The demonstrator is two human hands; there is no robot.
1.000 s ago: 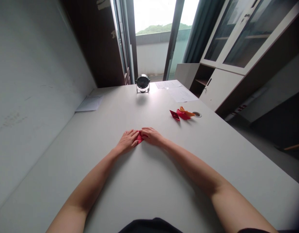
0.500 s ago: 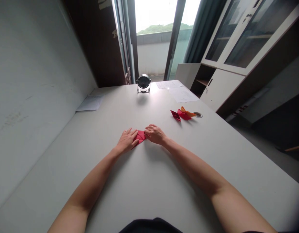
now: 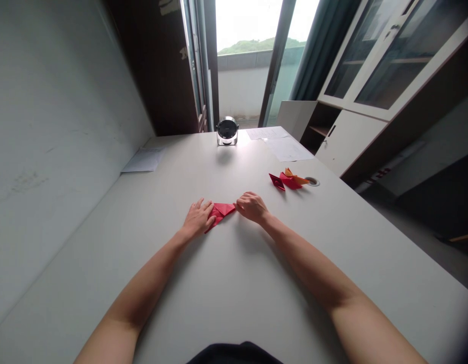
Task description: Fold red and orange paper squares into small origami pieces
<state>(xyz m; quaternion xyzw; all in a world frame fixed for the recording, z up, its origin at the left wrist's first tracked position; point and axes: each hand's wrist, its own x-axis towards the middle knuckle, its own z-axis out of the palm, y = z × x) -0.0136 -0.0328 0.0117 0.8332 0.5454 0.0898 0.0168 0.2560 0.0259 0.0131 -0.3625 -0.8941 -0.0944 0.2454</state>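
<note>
A folded piece of red paper (image 3: pixel 222 209) lies on the white table between my hands, tapering to a point on the right. My left hand (image 3: pixel 198 217) rests flat over its left part, fingers spread, and hides that end. At the right tip, my right hand (image 3: pixel 251 206) has its fingers curled and pinched on the paper's corner. Fold lines show on the exposed middle of the paper.
To the right lie red and orange folded paper pieces (image 3: pixel 292 179) beside a round cable hole (image 3: pixel 313 181). A round dark device on a metal stand (image 3: pixel 226 131) stands at the back. Paper sheets (image 3: pixel 289 150) lie back right, others (image 3: pixel 144 160) by the left wall.
My right hand has moved right along the red paper to its tip, so more of the paper shows. My left hand has stayed in place on it.
</note>
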